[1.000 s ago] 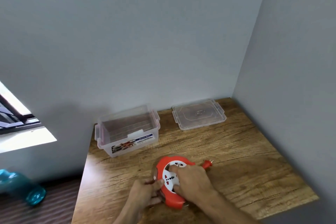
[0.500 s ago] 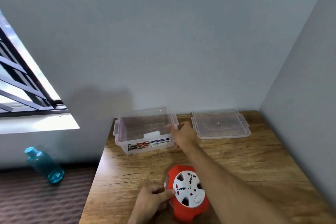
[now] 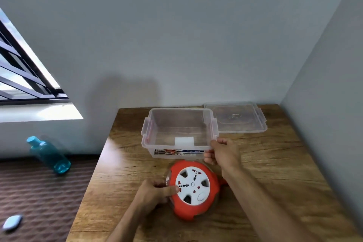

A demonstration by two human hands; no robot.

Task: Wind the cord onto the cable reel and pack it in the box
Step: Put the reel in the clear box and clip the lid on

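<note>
The cable reel (image 3: 193, 188), orange with a white socket face, lies flat on the wooden table (image 3: 275, 163) near its front. My left hand (image 3: 155, 192) grips the reel's left edge, thumb on the white face. An orange plug (image 3: 223, 181) pokes out at the reel's right side, partly behind my right forearm. The clear plastic box (image 3: 179, 133) stands open just behind the reel. My right hand (image 3: 222, 152) holds the box's front right corner, thumb on the rim and fingers against the wall.
The box's clear lid (image 3: 235, 119) lies flat at the back right, touching the box. Walls close off the table's back and right sides. On the floor to the left lie a teal bottle (image 3: 49, 155) and a small pale object (image 3: 11, 222).
My right hand left the reel, reached to the box and now holds its corner. The box sits nearer the reel than before. My left hand has stayed on the reel.
</note>
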